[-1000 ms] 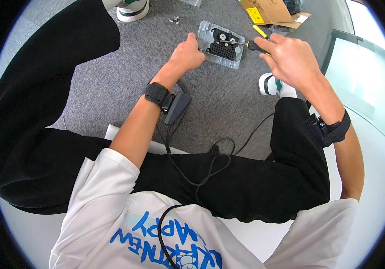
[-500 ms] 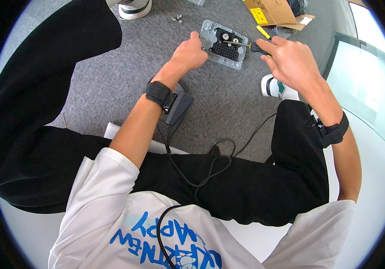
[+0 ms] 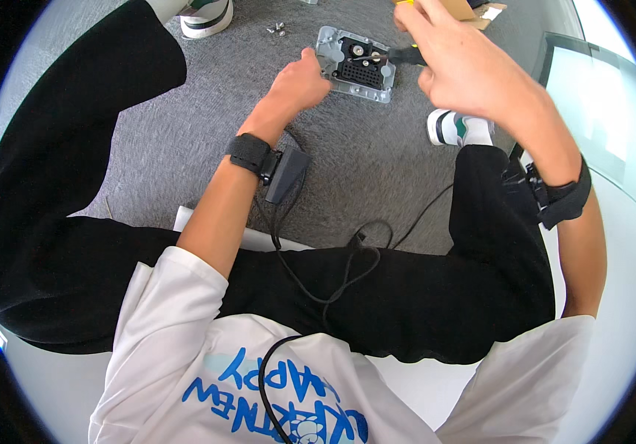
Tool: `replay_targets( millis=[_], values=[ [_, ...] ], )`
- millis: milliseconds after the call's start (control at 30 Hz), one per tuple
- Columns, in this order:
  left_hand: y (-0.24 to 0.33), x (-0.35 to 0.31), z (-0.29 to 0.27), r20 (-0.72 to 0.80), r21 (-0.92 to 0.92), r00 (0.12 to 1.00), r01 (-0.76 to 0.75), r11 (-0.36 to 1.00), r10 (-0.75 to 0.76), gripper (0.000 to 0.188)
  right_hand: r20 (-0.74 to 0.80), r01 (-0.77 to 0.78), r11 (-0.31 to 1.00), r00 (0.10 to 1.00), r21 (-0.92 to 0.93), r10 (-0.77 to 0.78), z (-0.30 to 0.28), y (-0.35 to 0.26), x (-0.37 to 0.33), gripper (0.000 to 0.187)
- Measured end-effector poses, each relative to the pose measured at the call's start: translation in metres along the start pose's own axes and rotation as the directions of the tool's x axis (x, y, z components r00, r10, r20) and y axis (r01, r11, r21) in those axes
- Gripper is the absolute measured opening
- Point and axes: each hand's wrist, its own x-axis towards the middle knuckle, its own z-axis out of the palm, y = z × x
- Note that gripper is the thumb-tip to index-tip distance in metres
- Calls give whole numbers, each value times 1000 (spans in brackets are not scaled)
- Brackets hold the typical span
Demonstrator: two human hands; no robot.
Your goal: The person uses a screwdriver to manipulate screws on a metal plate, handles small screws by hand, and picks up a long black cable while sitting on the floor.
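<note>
A grey translucent plastic case [image 3: 372, 94] lies on the carpet, holding a black perforated insert [image 3: 362, 74] with round metal parts [image 3: 358, 51] on it. My left hand [image 3: 299, 81] grips the case's left edge, its fingers curled and partly hidden. At the case's right side, my right hand [image 3: 473, 70] is closed around a screwdriver [image 3: 406, 55] with a black handle. The screwdriver's thin shaft reaches leftward over the insert, its tip near the round parts. Much of the handle is covered by my hand.
Several small screws [image 3: 276, 29] lie on the carpet left of the case. An open cardboard box [image 3: 460, 9] sits beyond my right hand. A black cable [image 3: 347, 277] runs across my lap; my shoe [image 3: 443, 127] and a glass panel [image 3: 591, 96] are at the right.
My right hand has risen and turned about the screwdriver handle, now covering part of the cardboard box. The left hand keeps its hold on the case. The whole view has shifted slightly.
</note>
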Motion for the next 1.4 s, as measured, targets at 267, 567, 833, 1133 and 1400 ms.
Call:
replay_targets(
  millis=[267, 567, 833, 1133, 1400],
  values=[
    [10, 2, -42, -218, -97, 906, -390, 916, 363, 59, 246, -220, 973, 949, 73, 197, -24, -8, 20, 31],
    [104, -48, -86, -138, -423, 767, -617, 663, 626, 49, -87, -99, 932, 987, 349, 138, 4, 0, -1, 28],
    [109, -51, -73, -125, -361, 781, -610, 705, 612, 40, 48, -229, 961, 973, 154, 224, -14, -6, -7, 37],
    [89, -38, -86, -134, -212, 738, -673, 708, 661, 38, -413, 178, 953, 909, 246, -63, 1, -4, -33, 24],
    [115, -64, -88, 7, -91, 770, -635, 767, 638, 52, 125, -260, 965, 959, 41, 253, -14, -13, -39, 30]
  ],
)
